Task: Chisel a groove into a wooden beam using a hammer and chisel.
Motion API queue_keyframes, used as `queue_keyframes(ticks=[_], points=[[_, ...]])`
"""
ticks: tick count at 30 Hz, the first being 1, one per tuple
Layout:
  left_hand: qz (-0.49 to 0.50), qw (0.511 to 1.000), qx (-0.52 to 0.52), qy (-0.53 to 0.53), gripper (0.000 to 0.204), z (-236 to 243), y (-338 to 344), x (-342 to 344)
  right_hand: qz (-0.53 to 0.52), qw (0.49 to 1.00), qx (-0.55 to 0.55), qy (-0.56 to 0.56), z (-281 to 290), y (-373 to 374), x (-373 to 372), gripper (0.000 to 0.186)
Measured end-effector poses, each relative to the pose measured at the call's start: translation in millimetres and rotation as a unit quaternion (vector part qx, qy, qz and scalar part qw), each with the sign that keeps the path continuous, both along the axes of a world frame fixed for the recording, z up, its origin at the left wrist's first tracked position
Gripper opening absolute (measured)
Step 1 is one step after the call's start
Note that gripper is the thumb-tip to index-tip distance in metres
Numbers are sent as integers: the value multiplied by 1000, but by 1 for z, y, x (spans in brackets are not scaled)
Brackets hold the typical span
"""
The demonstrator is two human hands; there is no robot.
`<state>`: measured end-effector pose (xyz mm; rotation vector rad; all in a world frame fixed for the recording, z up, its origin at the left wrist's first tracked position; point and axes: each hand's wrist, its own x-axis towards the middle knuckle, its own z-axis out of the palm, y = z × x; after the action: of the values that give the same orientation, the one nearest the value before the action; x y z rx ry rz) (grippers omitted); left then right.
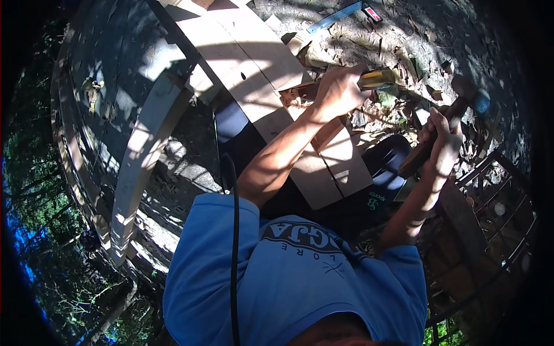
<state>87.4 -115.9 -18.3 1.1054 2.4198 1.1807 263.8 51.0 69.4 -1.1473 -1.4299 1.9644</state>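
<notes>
Two pale timber beams (248, 63) lie side by side across my lap, a narrow gap running between them. A notch (297, 98) with curled shavings is cut into the wood beside my left wrist. My left hand (341, 91) is closed above the beams around a chisel (376, 79) with a yellow and black handle; its blade is hidden. Off to the right of the beams, my right hand (443, 141) grips the wooden handle of a hammer (414, 161). The hammer's dark, rounded head points up and away, its end face catching bluish light, apart from the chisel.
A try square (334, 17) with a blue blade lies on the ground at the far side, among dry leaves and wood chips (404, 55). Left of me stands a curved wooden piece (144, 138). A black cable (235, 259) hangs along my left side. Thin bars (508, 230) cross at right.
</notes>
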Motion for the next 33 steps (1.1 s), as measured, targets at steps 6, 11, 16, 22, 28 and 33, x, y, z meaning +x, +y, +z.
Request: queue_keyframes(ticks=[6,11,16,22,28,33], points=[[24,1000,3,13,25,1,12,-4,2,991,98,-94,14,-12,-30,10],[52,990,-48,-123,22,5,-1,-5,299,913,169,-218,-11,-23,-41,18],[29,996,-83,14,28,0,-7,-9,103,978,73,-164,12,14,-11,10],[31,999,-34,-14,31,1,-8,-7,143,966,126,-173,-1,-1,-30,11],[36,998,-2,57,26,17,2,-4,314,945,81,-38,-72,-20,-8,15],[59,996,-28,54,24,21,4,-4,-31,995,89,-37,53,51,31,19]])
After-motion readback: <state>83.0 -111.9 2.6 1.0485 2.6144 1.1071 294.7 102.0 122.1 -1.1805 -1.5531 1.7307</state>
